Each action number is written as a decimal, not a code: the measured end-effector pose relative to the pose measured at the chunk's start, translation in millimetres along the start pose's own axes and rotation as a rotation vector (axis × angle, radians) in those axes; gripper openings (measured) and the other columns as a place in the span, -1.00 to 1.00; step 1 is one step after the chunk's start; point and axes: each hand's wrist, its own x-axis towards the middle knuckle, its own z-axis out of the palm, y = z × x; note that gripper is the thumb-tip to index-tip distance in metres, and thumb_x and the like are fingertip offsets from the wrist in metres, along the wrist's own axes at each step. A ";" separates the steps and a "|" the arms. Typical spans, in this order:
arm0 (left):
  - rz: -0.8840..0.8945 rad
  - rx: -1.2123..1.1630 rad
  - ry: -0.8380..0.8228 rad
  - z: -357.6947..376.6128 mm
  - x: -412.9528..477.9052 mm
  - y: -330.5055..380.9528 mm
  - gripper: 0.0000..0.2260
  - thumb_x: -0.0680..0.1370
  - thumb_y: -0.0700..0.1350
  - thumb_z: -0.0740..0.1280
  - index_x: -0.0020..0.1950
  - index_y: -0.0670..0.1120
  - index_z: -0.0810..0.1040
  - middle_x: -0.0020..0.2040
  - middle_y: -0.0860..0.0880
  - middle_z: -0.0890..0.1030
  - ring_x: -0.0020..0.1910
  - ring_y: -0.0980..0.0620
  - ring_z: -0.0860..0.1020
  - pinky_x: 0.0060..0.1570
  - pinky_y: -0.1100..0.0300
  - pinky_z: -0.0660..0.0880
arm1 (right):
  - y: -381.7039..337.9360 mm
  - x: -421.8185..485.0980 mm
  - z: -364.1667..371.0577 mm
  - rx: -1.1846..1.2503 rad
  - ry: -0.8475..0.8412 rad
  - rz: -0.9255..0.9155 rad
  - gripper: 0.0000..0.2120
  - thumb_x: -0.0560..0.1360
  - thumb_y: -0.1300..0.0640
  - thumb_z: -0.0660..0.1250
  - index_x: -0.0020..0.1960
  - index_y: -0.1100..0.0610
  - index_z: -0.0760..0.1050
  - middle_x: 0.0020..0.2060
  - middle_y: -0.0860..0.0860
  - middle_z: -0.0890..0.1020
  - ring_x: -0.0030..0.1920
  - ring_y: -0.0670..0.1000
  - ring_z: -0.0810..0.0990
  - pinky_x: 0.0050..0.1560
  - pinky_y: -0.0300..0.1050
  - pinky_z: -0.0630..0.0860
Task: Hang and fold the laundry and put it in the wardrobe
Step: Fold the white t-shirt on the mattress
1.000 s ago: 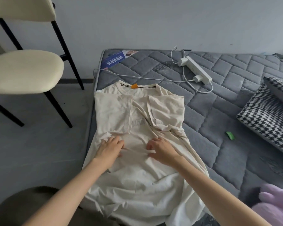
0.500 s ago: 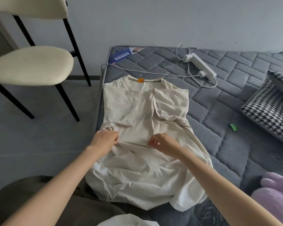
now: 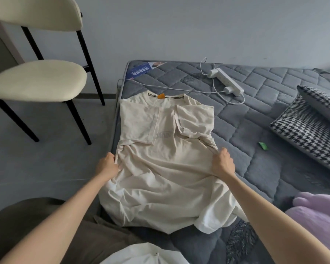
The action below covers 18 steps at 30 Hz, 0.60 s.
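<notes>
A cream T-shirt [image 3: 166, 168] lies on the grey quilted mattress [image 3: 255, 168], collar with an orange tag at the far end, both sleeves folded inward over its back. My left hand [image 3: 107, 165] grips the shirt's left side edge near the mattress border. My right hand [image 3: 223, 162] pinches the bunched fabric at the right side edge, just below the folded right sleeve. The lower hem is rumpled and hangs toward me.
A cream chair [image 3: 36, 80] with black legs stands on the floor at left. A white power strip [image 3: 226, 80] with cable lies behind the shirt. Houndstooth pillows [image 3: 309, 128] sit at right, a purple item [image 3: 318, 218] at lower right, a small green scrap [image 3: 263, 145] between.
Both hands have slid apart from the shirt's middle to its left and right side edges and now hold the fabric there. The view has tilted down.
</notes>
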 end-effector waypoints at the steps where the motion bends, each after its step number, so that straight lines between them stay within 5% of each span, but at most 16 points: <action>1: -0.015 0.020 0.017 -1.8 0.1 -3.0 -0.80 0.55 -0.25 0.20 0.15 -0.28 0.40 0.14 -0.28 0.50 0.12 -0.23 0.48 -0.02 0.03 0.40 | 1.0 0.7 -2.5 0.003 0.010 0.004 -0.69 0.57 0.24 0.01 0.29 0.25 0.28 0.29 0.19 0.41 0.26 0.24 0.40 0.21 0.07 0.33; 7: -0.111 0.128 -0.037 -15.1 6.7 -26.2 -0.79 0.52 -0.30 0.17 0.15 -0.23 0.40 0.18 -0.23 0.49 0.10 -0.19 0.49 -0.11 0.07 0.41 | 14.4 1.4 -11.7 -0.149 0.086 -0.002 -0.76 0.55 0.27 0.01 0.16 0.25 0.35 0.20 0.19 0.49 0.21 0.21 0.46 0.08 0.05 0.40; 11: -0.101 0.163 -0.109 -19.2 13.0 -7.9 -0.65 0.51 -0.23 0.24 0.28 -0.24 0.33 0.27 -0.24 0.41 0.20 -0.21 0.46 0.05 0.04 0.45 | 6.0 9.6 -11.3 -0.181 0.085 0.011 -0.70 0.53 0.27 0.07 0.25 0.23 0.32 0.29 0.16 0.38 0.32 0.18 0.28 0.25 0.07 0.27; 18: -0.009 0.139 -0.040 -35.7 38.7 39.1 -0.53 0.57 -0.09 0.19 0.44 -0.18 0.19 0.40 -0.24 0.24 0.36 -0.24 0.28 0.26 -0.02 0.32 | -49.6 35.2 -12.2 -0.026 0.121 -0.229 -0.58 0.50 0.25 0.12 0.35 0.14 0.31 0.32 0.11 0.35 0.32 0.16 0.25 0.28 0.04 0.22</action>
